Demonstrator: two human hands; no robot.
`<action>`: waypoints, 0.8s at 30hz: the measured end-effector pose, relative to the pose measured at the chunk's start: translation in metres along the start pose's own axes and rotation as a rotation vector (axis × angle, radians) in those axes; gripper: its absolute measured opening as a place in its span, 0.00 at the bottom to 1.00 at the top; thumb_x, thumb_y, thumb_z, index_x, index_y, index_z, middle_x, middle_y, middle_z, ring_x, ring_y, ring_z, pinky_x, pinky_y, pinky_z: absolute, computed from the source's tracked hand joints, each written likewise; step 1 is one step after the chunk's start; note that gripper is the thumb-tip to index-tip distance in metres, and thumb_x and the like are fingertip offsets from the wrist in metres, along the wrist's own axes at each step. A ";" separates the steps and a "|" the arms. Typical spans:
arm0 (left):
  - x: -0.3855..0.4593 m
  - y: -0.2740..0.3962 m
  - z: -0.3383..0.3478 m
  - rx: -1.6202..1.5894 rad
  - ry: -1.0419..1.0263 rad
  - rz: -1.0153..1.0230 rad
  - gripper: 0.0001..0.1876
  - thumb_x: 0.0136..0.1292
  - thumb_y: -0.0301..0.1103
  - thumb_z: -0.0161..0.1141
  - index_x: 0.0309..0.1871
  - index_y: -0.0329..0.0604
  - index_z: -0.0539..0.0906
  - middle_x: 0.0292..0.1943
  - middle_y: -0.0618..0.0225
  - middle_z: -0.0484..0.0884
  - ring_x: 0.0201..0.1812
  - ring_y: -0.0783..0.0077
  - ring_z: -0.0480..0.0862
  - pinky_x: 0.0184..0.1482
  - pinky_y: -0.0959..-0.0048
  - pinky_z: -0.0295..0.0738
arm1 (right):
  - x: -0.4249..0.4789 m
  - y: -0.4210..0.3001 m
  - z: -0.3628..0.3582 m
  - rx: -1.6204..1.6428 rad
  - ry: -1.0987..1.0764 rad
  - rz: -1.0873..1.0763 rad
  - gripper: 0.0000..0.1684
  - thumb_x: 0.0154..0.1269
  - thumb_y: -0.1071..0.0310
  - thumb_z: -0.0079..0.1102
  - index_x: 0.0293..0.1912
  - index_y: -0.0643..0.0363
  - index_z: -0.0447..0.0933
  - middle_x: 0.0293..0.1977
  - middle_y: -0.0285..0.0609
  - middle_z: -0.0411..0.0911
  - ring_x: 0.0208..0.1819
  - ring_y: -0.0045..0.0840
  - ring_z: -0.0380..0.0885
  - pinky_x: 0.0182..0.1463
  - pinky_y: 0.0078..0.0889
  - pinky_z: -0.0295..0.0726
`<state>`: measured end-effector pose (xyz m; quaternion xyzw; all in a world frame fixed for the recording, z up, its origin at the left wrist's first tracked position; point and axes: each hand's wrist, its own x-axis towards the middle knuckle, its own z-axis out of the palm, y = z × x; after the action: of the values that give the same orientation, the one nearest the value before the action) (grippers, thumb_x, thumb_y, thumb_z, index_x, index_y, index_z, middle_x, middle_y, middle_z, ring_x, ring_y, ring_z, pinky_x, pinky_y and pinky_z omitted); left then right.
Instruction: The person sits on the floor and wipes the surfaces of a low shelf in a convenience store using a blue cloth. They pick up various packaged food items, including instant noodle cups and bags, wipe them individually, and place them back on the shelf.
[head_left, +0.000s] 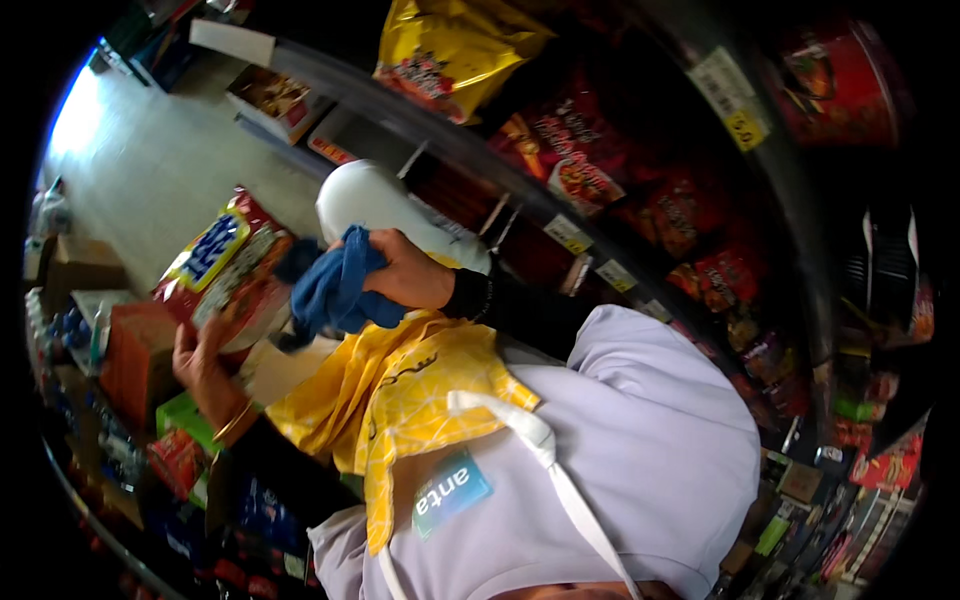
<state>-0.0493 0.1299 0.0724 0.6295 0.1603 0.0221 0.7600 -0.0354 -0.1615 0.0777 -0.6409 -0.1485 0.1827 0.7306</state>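
My left hand (206, 367), with a gold bracelet at the wrist, grips the lower end of a shiny red plastic food packet (225, 255). The packet has a yellow panel with blue lettering and is tilted in front of me. Bunched in my right hand (409, 274) is a blue cloth (337, 285). Its darker loose end hangs by the packet's right edge; whether they touch I cannot tell. Below both hands, a yellow patterned apron (427, 382) with white straps covers part of my light shirt.
To the right run shelves with price tags (570, 234), red noodle packets (577, 150) and a yellow bag (457, 56). An open carton (274, 101) stands low beside the grey floor (180, 142). Cardboard boxes (139, 360) and bottles are at the left.
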 end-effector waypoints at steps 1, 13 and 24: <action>0.002 0.008 0.001 -0.031 -0.011 -0.017 0.15 0.61 0.26 0.60 0.51 0.32 0.76 0.41 0.60 0.83 0.39 0.72 0.83 0.41 0.75 0.79 | -0.009 -0.004 -0.009 0.132 0.092 0.066 0.25 0.51 0.74 0.59 0.53 0.60 0.70 0.43 0.41 0.76 0.45 0.25 0.76 0.54 0.27 0.73; -0.018 0.066 0.153 -0.061 -0.706 -0.056 0.18 0.57 0.30 0.62 0.49 0.29 0.76 0.38 0.64 0.83 0.35 0.78 0.81 0.40 0.79 0.77 | -0.089 -0.064 -0.033 0.200 0.417 0.293 0.31 0.64 0.56 0.58 0.61 0.62 0.65 0.50 0.41 0.76 0.50 0.21 0.76 0.54 0.25 0.75; 0.019 0.048 0.200 0.147 -0.596 0.295 0.28 0.58 0.42 0.65 0.56 0.31 0.75 0.50 0.54 0.80 0.46 0.67 0.84 0.45 0.73 0.77 | -0.190 -0.146 -0.151 0.188 1.081 0.026 0.31 0.59 0.54 0.62 0.57 0.59 0.68 0.47 0.44 0.76 0.45 0.28 0.78 0.49 0.34 0.80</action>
<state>0.0310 -0.0453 0.1456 0.6776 -0.1605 -0.0645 0.7148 -0.1248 -0.3978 0.2056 -0.5771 0.2728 -0.1511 0.7548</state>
